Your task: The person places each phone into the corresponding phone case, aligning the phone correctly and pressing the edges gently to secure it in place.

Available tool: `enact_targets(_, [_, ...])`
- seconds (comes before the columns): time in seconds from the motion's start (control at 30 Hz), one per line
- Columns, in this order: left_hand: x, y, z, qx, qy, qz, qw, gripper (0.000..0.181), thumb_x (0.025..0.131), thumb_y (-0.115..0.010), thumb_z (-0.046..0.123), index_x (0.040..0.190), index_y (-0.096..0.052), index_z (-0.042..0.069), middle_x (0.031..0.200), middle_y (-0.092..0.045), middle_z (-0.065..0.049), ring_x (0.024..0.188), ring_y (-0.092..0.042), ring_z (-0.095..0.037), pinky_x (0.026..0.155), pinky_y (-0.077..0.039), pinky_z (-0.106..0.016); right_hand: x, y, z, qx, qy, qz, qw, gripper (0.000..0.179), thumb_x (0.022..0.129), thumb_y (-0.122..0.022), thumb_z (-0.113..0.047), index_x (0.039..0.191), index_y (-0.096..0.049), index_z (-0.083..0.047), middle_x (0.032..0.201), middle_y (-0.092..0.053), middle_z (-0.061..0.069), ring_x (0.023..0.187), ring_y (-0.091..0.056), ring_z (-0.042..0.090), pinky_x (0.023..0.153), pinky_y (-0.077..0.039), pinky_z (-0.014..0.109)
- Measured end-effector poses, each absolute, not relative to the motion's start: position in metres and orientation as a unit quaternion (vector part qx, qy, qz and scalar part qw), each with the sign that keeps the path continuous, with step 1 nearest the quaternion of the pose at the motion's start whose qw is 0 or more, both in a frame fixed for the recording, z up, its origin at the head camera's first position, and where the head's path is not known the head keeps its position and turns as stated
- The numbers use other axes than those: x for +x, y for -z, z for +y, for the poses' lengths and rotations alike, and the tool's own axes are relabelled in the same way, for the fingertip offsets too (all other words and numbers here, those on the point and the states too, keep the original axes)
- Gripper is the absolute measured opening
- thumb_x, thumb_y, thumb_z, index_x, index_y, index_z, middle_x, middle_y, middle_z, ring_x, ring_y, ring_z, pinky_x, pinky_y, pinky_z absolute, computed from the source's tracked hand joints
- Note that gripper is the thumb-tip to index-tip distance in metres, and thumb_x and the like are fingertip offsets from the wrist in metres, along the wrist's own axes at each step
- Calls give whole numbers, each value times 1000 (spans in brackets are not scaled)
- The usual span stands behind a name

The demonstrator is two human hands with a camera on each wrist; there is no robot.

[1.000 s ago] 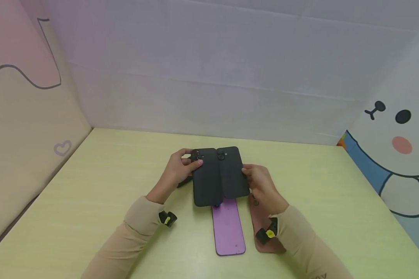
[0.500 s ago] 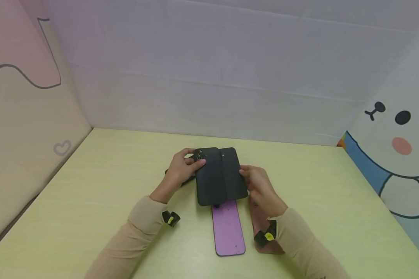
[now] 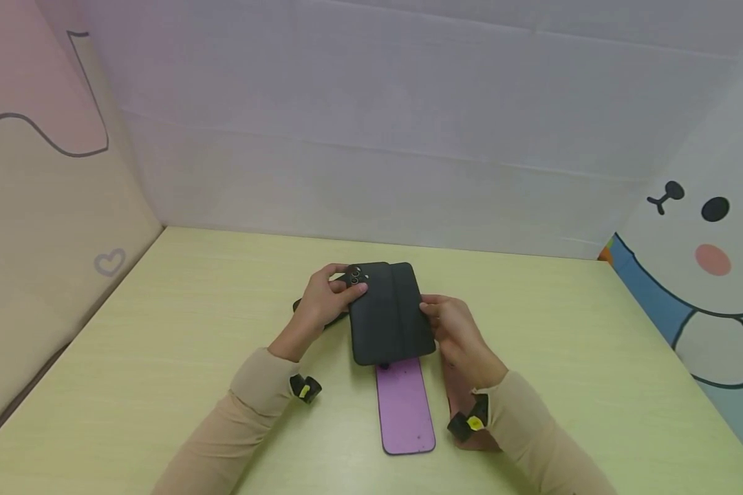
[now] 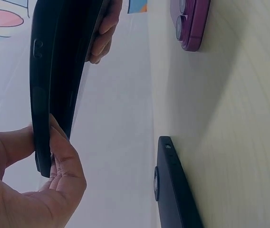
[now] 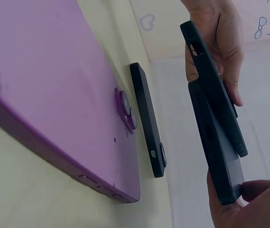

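Two black phone cases are held up over the table, back sides towards the head camera. My left hand [image 3: 325, 299] pinches the left black phone case [image 3: 374, 323] by its upper left corner, beside the camera rings. Thumb and fingers of my right hand [image 3: 458, 330] pinch the outer edge of the right black phone case [image 3: 415, 320]. The left case overlaps the right one, hiding its camera corner. In the right wrist view the upper case [image 5: 216, 85] lies slanted across the lower case [image 5: 216, 147], their edges offset.
A purple phone case [image 3: 405, 409] lies on the table below the held cases. Beside it, a pinkish-brown case [image 3: 458, 385] is partly covered by my right forearm. Another black case [image 5: 147, 118] lies behind my left hand. A white wall panel [image 3: 371, 185] stands at the back.
The two black cases have come together: the left one has moved right over the other, while the right one has shifted left. The cases on the table have not moved.
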State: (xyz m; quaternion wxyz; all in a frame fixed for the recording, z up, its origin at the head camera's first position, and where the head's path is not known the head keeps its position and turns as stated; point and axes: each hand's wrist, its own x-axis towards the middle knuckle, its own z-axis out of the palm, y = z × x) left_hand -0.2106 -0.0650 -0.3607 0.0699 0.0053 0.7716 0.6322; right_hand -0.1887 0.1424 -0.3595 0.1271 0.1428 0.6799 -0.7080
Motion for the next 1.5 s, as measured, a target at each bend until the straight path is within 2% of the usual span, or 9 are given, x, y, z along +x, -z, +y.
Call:
enact_targets(0.3, [-208, 362, -65, 18, -631, 774, 51, 51, 83, -68, 17, 127, -46, 4, 89, -70, -15, 61, -62, -9, 64, -54, -32, -186, 359, 140, 142, 706, 679, 143, 42, 93, -41, -6, 134, -41, 2, 131, -43, 12, 103, -44, 20, 91, -37, 31])
enact_targets(0.43, [-208, 364, -64, 12, -626, 778, 54, 52, 83, -68, 17, 129, -45, 6, 91, -69, -16, 60, -59, -8, 68, -53, -36, -185, 360, 140, 139, 707, 677, 150, 43, 92, -40, -6, 135, -40, 1, 131, -42, 12, 106, -44, 21, 94, -37, 32])
enact_targets(0.53, [-210, 365, -63, 7, -619, 783, 56, 53, 84, -67, 18, 131, -45, 7, 93, -69, -17, 59, -58, -7, 72, -53, -40, -185, 360, 140, 136, 706, 678, 151, 43, 92, -40, -6, 135, -40, 1, 130, -42, 12, 103, -45, 20, 92, -37, 31])
enact_targets(0.67, [-210, 367, -64, 6, -607, 793, 51, 54, 83, -68, 20, 130, -45, 8, 92, -69, -16, 59, -58, -8, 69, -53, -38, -185, 360, 140, 128, 705, 682, 149, 43, 92, -41, -5, 134, -40, 2, 125, -45, 11, 97, -48, 17, 87, -40, 28])
enact_targets(0.8, [-210, 367, -64, 8, -592, 805, 41, 54, 83, -69, 22, 130, -46, 8, 91, -69, -15, 61, -59, -9, 61, -51, -25, -186, 361, 139, 119, 712, 678, 140, 39, 92, -41, -3, 131, -44, 5, 113, -51, 8, 86, -52, 13, 79, -43, 24])
enact_targets(0.9, [-209, 367, -63, 7, -581, 813, 35, 54, 83, -69, 23, 130, -46, 8, 95, -68, -16, 65, -61, -10, 60, -49, -21, -187, 362, 139, 113, 719, 673, 133, 37, 92, -42, -1, 128, -45, 8, 104, -53, 6, 79, -54, 11, 74, -45, 23])
enact_targets(1.17, [-208, 369, -62, 7, -550, 835, 20, 54, 81, -70, 25, 128, -49, 5, 98, -68, -17, 81, -66, -20, 68, -51, -27, -184, 364, 138, 104, 713, 679, 143, 37, 91, -42, -2, 128, -46, 6, 98, -55, 5, 76, -55, 11, 73, -46, 24])
enact_targets(1.33, [-207, 368, -61, 9, -550, 835, 25, 54, 81, -70, 24, 127, -50, 3, 99, -68, -19, 80, -68, -21, 64, -53, -25, -184, 365, 138, 88, 722, 671, 147, 36, 92, -42, 0, 127, -45, 9, 87, -60, -1, 73, -58, 8, 70, -47, 23])
enact_targets(1.5, [-208, 369, -61, 8, -560, 828, 32, 55, 81, -70, 22, 128, -48, 2, 102, -67, -21, 82, -68, -24, 67, -55, -28, -184, 366, 138, 78, 733, 659, 149, 37, 92, -42, 2, 127, -43, 13, 80, -62, -5, 71, -60, 6, 67, -48, 20])
